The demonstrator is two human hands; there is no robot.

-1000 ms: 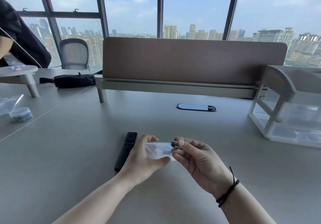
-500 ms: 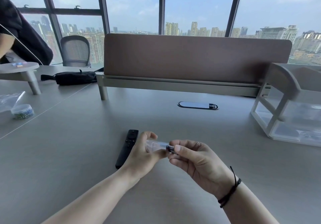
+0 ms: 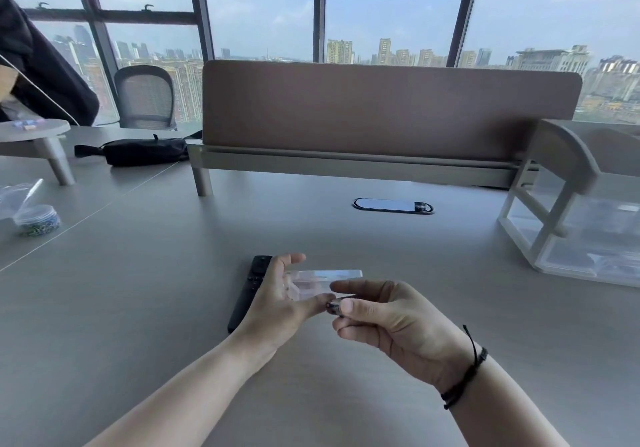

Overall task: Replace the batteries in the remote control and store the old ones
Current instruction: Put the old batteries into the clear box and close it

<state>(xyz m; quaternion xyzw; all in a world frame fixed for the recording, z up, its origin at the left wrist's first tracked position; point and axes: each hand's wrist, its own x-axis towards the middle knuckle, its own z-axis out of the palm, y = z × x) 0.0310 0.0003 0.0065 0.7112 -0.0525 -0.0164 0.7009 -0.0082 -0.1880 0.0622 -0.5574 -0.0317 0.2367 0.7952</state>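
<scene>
Two hands low and centre over the desk (image 3: 145, 308), close together. Left hand (image 3: 277, 302) palm up, fingers loosely spread, one clear case (image 3: 323, 282) lying across them with the thumb at its near edge; held flat, lid side unclear. Right hand (image 3: 391, 318) curled, thumb and forefinger pinched on one small dark battery (image 3: 335, 307), tip showing just at the case's near end, touching or nearly so, hard to call. Only one battery counted; anything inside the case too blurred to tell. One black remote (image 3: 250, 290) flat on the desk just left of the left hand, long axis running away from the camera, partly hidden behind the palm, untouched. One dark cord band (image 3: 465, 374) round the right wrist. Further back, one brown divider (image 3: 381, 110) standing across the desk, one oval cable port (image 3: 393, 205) in front of it. On the right, one white rack (image 3: 554, 183) with clear drawers, well apart from the hands. Far left, one small round tub (image 3: 36, 219) of beads beside one clear bag (image 3: 17, 195), one black pouch (image 3: 138, 151) near one low stand (image 3: 38, 141), one mesh chair (image 3: 147, 98) behind. City towers past the windows.
</scene>
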